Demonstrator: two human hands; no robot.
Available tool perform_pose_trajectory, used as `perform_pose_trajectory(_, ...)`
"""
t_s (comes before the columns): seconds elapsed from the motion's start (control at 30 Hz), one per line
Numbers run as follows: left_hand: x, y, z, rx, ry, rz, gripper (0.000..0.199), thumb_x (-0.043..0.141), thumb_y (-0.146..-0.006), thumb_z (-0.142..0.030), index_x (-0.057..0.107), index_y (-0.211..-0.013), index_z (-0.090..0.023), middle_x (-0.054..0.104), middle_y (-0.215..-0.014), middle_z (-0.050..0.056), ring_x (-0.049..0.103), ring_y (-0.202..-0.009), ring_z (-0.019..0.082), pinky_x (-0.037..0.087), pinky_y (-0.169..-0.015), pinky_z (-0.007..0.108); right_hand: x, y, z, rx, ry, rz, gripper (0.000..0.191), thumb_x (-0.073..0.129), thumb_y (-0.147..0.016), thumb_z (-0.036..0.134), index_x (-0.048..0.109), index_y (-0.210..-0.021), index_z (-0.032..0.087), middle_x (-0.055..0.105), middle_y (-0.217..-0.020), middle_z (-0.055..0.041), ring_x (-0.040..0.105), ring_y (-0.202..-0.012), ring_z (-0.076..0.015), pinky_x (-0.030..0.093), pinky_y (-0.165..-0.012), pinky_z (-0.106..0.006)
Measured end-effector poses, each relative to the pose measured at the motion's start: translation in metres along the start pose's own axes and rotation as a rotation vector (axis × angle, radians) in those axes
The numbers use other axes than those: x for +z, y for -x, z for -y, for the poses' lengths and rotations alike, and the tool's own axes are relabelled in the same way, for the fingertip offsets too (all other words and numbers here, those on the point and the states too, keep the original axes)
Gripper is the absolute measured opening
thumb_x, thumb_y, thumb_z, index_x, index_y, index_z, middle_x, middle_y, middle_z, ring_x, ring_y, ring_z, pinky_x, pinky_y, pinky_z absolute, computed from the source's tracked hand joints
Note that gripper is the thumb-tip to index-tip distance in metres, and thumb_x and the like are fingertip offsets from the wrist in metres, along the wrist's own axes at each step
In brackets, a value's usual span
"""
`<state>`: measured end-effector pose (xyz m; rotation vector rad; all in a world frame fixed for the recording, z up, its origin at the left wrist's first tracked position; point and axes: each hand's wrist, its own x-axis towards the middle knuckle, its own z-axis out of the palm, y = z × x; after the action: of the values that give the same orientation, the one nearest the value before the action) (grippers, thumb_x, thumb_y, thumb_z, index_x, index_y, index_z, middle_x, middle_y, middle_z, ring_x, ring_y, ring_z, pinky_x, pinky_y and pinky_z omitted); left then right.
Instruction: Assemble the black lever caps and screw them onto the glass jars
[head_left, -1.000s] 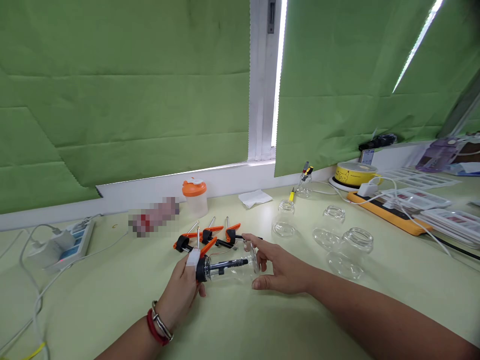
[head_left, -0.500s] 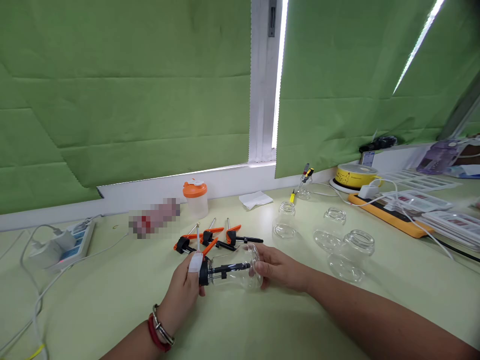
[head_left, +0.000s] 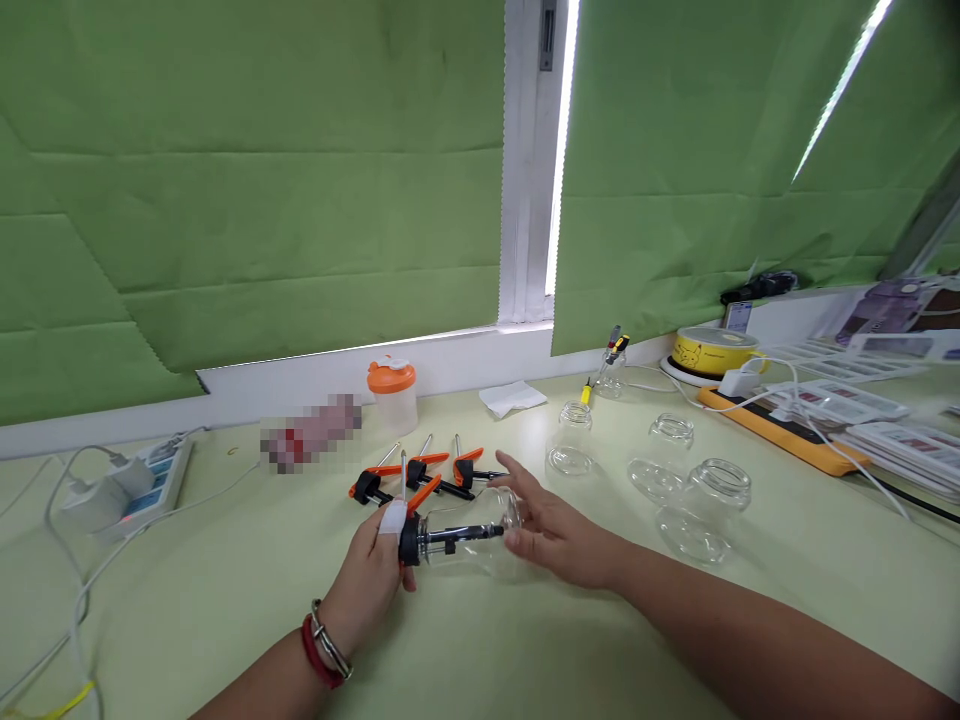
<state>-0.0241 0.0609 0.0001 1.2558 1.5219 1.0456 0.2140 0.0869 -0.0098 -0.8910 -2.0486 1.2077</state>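
A clear bottle lies on its side between my hands, its base toward the right. On its neck sits a black-and-orange dispenser top with a metal spout, and a black tube runs inside the bottle. My left hand, a white wrap on its thumb, is closed around this top. At the bottle's base, my right hand has its fingers spread; whether a fingertip touches the glass I cannot tell. Just beyond the bottle lie several more orange-and-black dispenser tops.
Clear jars stand on the right, one jar near my right forearm. Behind are an orange-lidded cup, a white tissue and a jar holding tools. Power strips with cables lie at both sides.
My right hand has loosened from the bottle's base, its fingers lifting and spreading. My left hand keeps its hold on the dispenser top, and the bottle stays nearly in place.
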Motion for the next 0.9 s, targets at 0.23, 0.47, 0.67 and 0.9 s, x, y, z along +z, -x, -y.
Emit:
perform_pose_trajectory(0.23, -0.003, -0.002, -0.001, -0.147, 0.106, 0.073, 0.044, 0.039, -0.081, -0.061, 0.044, -0.065, -0.021, 0.046, -0.033, -0.004, 0.04, -0.033, 0.012, 0.017, -0.032, 0.018, -0.002, 0.003, 0.001, -0.612, 0.715, -0.062, 0.077, 0.058, -0.085, 0.029, 0.009, -0.145, 0.037, 0.007, -0.154, -0.0132, 0.034, -0.131, -0.0314, 0.044, -0.091, -0.045)
perform_pose_trajectory(0.47, -0.004, 0.004, -0.006, -0.123, 0.061, 0.117, 0.039, 0.036, -0.083, -0.054, 0.042, -0.061, -0.022, 0.047, -0.035, -0.004, 0.029, -0.03, 0.01, 0.017, -0.032, 0.019, -0.009, 0.002, 0.0, -0.694, 0.929, -0.078, 0.043, 0.057, -0.085, 0.035, 0.045, -0.126, 0.036, 0.032, -0.144, -0.0129, 0.049, -0.116, -0.03, 0.048, -0.08, -0.043)
perform_pose_trajectory(0.67, 0.001, 0.008, -0.011, -0.1, 0.042, 0.032, 0.041, 0.037, -0.083, -0.054, 0.039, -0.056, -0.022, 0.047, -0.037, -0.004, 0.028, -0.029, 0.008, 0.019, -0.032, 0.02, -0.005, 0.001, -0.009, -0.709, 0.876, -0.106, 0.063, 0.054, -0.086, 0.043, 0.022, -0.138, 0.033, 0.03, -0.139, -0.019, 0.052, -0.107, -0.0281, 0.048, -0.077, -0.04)
perform_pose_trajectory(0.9, -0.001, 0.007, -0.006, 0.011, -0.005, 0.005, 0.043, 0.036, -0.085, -0.053, 0.044, -0.057, -0.021, 0.046, -0.042, -0.004, 0.032, -0.03, 0.008, 0.019, -0.032, 0.021, 0.003, 0.0, -0.011, -0.584, 0.628, -0.113, 0.089, 0.064, -0.076, 0.05, 0.01, -0.142, 0.026, 0.036, -0.131, -0.0185, 0.047, -0.112, -0.0294, 0.048, -0.081, -0.039)
